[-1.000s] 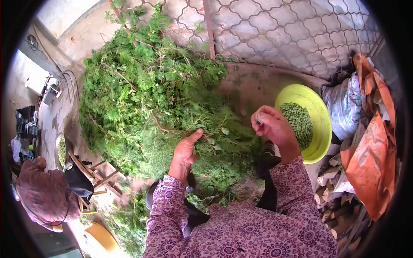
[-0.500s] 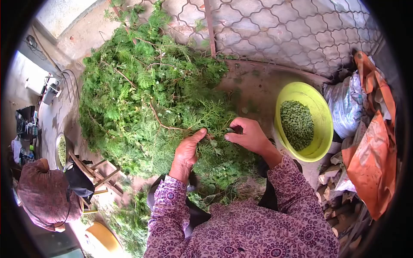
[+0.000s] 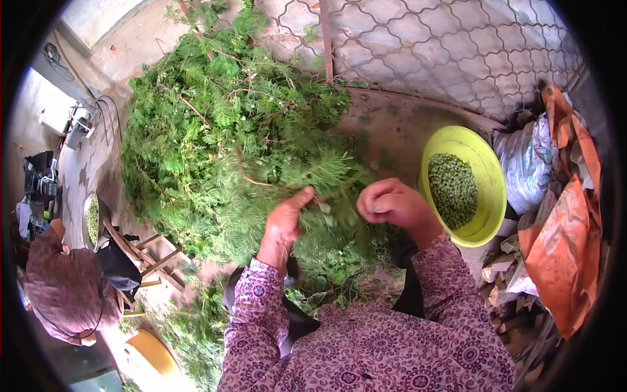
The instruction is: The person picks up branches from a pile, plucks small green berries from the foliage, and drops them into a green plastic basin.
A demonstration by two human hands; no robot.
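Note:
My left hand point(image 3: 285, 221) is closed around the stem of a leafy evergreen branch point(image 3: 251, 181), with thumb and fingers pinching it. The branch's feathery sprays are blurred by motion and spread out on both sides of the hand. A few pale green cones point(image 3: 325, 209) hang on it just right of my thumb. To the right, apart from the sprays, my right hand point(image 3: 394, 204) has its fingers curled in; whatever they hold is hidden. Close by on that side stands a yellow-green basin point(image 3: 493, 175) with many small green cones point(image 3: 452, 189) inside.
A large heap of cut evergreen branches point(image 3: 189, 137) lies ahead, beside a wire mesh panel point(image 3: 405, 52). At right are a white sack point(image 3: 526, 163), an orange sack point(image 3: 562, 251) and chopped wood point(image 3: 516, 320). Another person point(image 3: 65, 287) sits at left near a wooden stool point(image 3: 153, 258).
My right hand has drawn away from the branch to the right, and its fingers have curled in. My left hand keeps its hold while the sprays swing.

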